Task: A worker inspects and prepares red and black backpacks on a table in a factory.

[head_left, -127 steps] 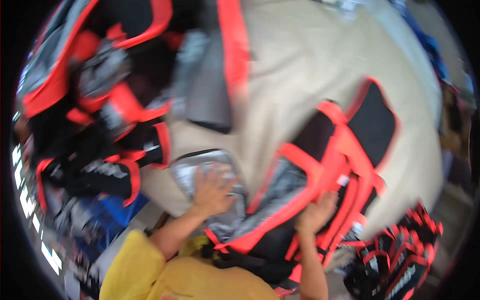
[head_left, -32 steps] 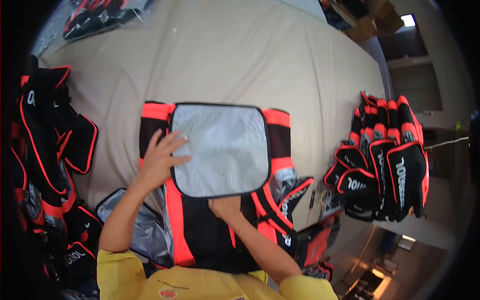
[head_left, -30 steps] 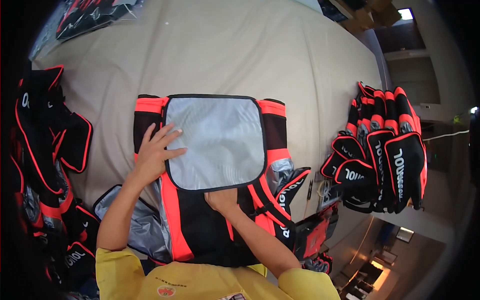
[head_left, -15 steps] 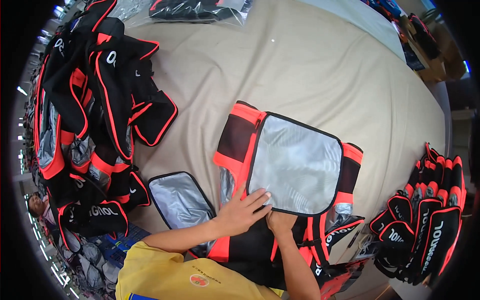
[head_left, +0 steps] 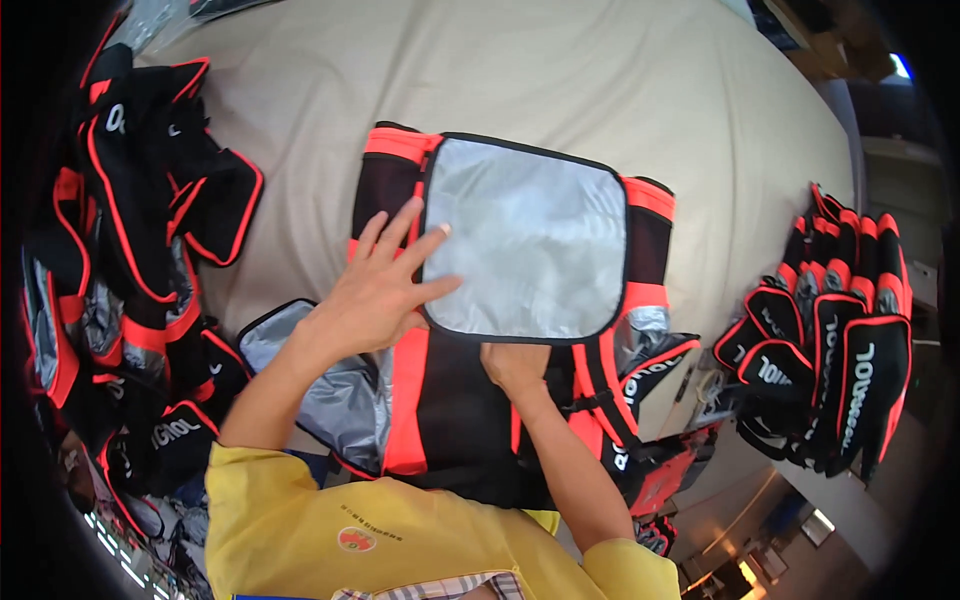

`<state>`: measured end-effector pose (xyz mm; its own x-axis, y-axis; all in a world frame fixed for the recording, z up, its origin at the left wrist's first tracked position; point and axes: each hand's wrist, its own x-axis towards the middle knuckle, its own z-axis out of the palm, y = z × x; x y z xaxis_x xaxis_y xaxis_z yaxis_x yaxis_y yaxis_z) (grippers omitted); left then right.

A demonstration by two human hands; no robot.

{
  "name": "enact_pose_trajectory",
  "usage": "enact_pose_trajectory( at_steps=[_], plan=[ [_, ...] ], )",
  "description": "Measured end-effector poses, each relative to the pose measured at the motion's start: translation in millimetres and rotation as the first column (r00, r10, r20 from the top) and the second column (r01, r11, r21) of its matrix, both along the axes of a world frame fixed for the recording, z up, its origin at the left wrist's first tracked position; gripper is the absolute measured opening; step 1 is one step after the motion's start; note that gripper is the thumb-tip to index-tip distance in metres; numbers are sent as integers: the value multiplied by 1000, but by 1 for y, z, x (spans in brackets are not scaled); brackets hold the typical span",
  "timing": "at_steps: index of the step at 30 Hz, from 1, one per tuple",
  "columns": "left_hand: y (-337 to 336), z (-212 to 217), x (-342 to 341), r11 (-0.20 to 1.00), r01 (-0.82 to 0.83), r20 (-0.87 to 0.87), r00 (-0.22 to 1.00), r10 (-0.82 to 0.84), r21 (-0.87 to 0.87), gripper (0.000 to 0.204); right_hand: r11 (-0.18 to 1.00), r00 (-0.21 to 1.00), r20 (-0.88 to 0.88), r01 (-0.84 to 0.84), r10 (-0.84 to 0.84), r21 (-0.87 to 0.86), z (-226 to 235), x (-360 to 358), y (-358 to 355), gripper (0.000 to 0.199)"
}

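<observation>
Bag: on the cloth, beneath both hands.
Flap: atop the bag, under the left hand's fingertips, partly covering the right hand.
Second flap: beneath the left forearm, nearer the person.
Bag heap: well left of the left hand.
Bag row: well right of the right hand.

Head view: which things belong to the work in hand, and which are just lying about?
In hand:
black-and-red bag
its silver panel, with the left hand at its left edge and the right hand partly hidden at its lower edge

Lying about, it seems:
bags piled at left
bags stacked at right
clear plastic, top left
</observation>
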<state>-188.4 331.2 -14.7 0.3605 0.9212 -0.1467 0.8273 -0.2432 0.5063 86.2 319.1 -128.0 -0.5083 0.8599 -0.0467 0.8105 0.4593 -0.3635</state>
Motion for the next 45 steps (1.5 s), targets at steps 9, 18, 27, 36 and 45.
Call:
enact_pose_trajectory(
  at_steps=[9, 18, 27, 36, 45],
  plan=[
    [219, 17, -32, 681, -609, 397, 789, 468, 406, 28, 998, 996, 91, -13, 7, 65, 2, -2, 1, 60],
    [7, -38, 52, 932, -311, -149, 929, 340, 186, 68, 995, 998, 68, -24, 17, 96, 0, 0, 0, 60],
    [-31, -86, 52, 914, -320, -160, 917, 365, 251, 66, 993, 1000, 2, -12, 12, 118, 28, -7, 9, 64],
    [-141, 76, 204, 592, -385, 170, 721, 672, -708, 125, 518, 655, -409, -31, -635, -855, 119, 15, 15, 55],
    [-68, 33, 68, 447, -872, 583, 262, 769, -198, 46, 976, 978, -30, -203, 206, 72, 42, -13, 65, 55]
  ],
)
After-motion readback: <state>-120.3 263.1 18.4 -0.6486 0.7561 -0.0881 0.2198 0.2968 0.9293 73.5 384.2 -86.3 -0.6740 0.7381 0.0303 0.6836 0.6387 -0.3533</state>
